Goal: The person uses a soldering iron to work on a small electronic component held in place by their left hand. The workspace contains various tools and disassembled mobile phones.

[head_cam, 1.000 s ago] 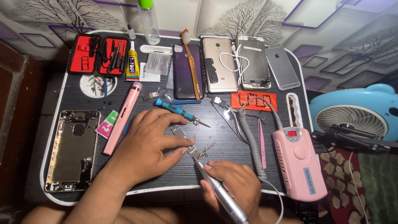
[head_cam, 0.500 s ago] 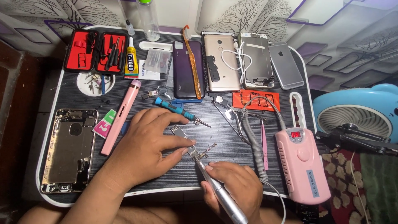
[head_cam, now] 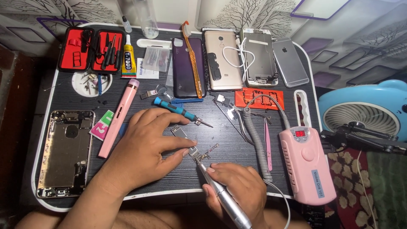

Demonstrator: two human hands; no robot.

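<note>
Low in the frame, the right hand (head_cam: 237, 186) is wrapped closed, pen-fashion, round a slim silver rotary handpiece (head_cam: 224, 199), its tip touching a small metal phone part (head_cam: 193, 149) at centre. The left hand (head_cam: 146, 146) lies flat on the dark slatted table (head_cam: 220, 169), fingertips pinning that part and grasping nothing. To grind cleanly, it seems wise to keep the fingertips clear of the bit and press lightly. At right sits the pink control box (head_cam: 307, 163); further up, a blue-handled screwdriver (head_cam: 180, 111).

A blue screwdriver (head_cam: 176, 109), orange toothbrush (head_cam: 191, 53) and 3 phones lie about.
</note>
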